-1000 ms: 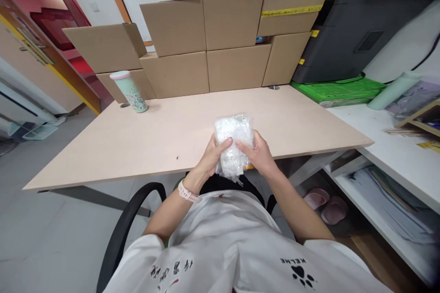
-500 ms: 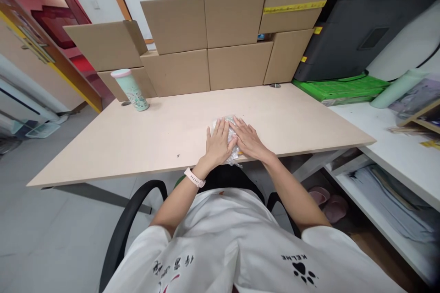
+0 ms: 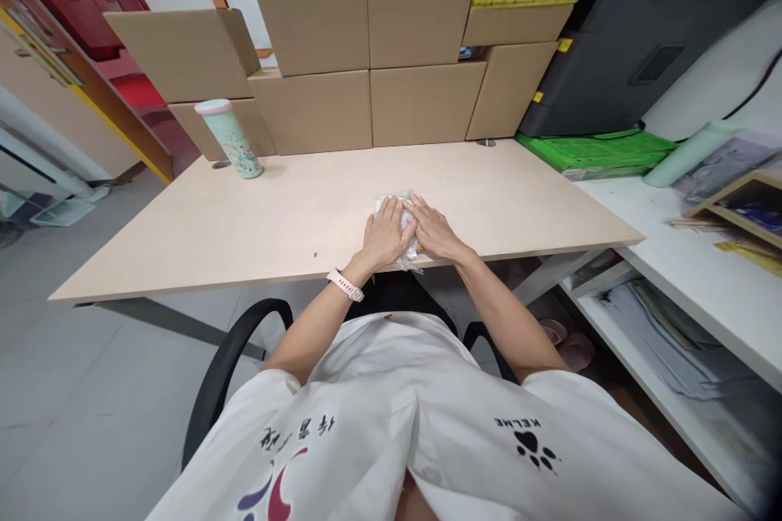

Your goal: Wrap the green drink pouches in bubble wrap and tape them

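A clear plastic packet (image 3: 404, 217) of something whitish lies on the light wooden desk (image 3: 274, 220), near its front edge. My left hand (image 3: 384, 234) lies flat on the packet's left side, fingers stretched out. My right hand (image 3: 435, 231) lies flat on its right side, fingers also stretched out, pressing down. Most of the packet is hidden under both palms. A pale watch sits on my left wrist.
A mint-green tumbler (image 3: 230, 139) stands at the desk's far left. Stacked cardboard boxes (image 3: 366, 49) line the back edge. A green tray (image 3: 592, 153) and a black machine (image 3: 641, 41) stand to the right, beside a white shelf unit (image 3: 702, 260). A black chair arm (image 3: 226, 366) is below.
One second ago both hands held the packet upright above the desk edge. They then laid it flat and now press on it with open palms.
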Action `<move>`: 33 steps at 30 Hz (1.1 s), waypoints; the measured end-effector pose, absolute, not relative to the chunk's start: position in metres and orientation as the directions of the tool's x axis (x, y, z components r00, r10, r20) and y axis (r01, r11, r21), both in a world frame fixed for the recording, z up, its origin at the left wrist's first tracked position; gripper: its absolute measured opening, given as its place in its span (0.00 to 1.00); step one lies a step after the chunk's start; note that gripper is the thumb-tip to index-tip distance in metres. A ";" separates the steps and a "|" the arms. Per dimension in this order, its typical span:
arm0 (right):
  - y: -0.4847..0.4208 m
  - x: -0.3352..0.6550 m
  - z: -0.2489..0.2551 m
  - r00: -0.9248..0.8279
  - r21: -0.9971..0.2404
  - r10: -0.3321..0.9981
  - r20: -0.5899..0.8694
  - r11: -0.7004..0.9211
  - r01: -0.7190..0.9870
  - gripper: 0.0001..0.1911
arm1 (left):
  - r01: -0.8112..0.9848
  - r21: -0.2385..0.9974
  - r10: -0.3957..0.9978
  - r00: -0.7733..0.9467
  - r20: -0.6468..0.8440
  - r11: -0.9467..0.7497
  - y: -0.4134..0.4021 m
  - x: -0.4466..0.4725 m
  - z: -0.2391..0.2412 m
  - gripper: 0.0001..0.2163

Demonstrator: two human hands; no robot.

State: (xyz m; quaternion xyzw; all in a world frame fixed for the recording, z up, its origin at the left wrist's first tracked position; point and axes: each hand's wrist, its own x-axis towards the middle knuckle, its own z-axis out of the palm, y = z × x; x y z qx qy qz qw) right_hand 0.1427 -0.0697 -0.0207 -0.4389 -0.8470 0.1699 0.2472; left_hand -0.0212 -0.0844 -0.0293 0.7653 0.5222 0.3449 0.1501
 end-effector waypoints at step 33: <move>-0.062 0.151 -0.003 -0.028 -0.470 0.911 0.411 0.238 0.850 0.39 | 0.701 0.600 0.791 -0.083 0.606 -0.386 -0.099 -0.041 -0.027 0.17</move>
